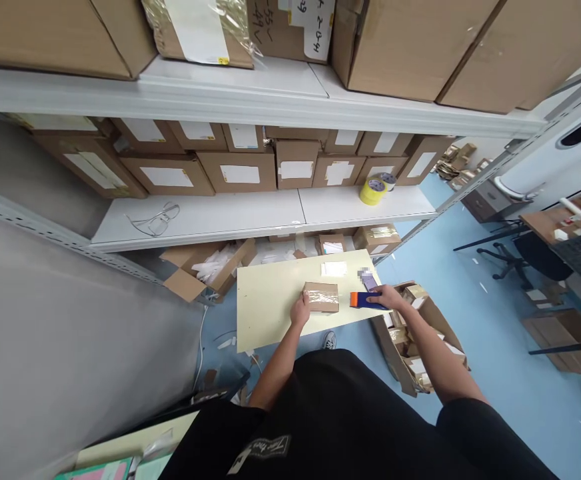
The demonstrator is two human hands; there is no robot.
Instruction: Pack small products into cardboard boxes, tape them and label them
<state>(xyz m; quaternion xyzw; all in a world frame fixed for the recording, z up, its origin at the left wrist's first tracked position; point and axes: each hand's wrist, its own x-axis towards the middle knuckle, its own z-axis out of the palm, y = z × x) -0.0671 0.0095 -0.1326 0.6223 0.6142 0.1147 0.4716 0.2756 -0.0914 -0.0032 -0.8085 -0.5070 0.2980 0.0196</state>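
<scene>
My left hand (300, 311) grips the left end of a small cardboard box (323, 298), with the thumb near its top edge. Shiny clear tape runs across the box, which rests on a pale yellow tabletop (265, 300). At the table's right end, my right hand (384, 298) is closed on a dark blue object with an orange end (360, 300); its exact kind is not clear. The orange end points toward the box, a short gap away. Behind the box lie a white paper slip (333, 269) and a purplish flat item (368, 280).
A large open carton (450, 327) full of small parcels stands on the floor at right. Another open carton (185, 290) is left of the table. The shelf (220, 217) ahead holds boxes, eyeglasses (158, 223) and yellow tape rolls (372, 192).
</scene>
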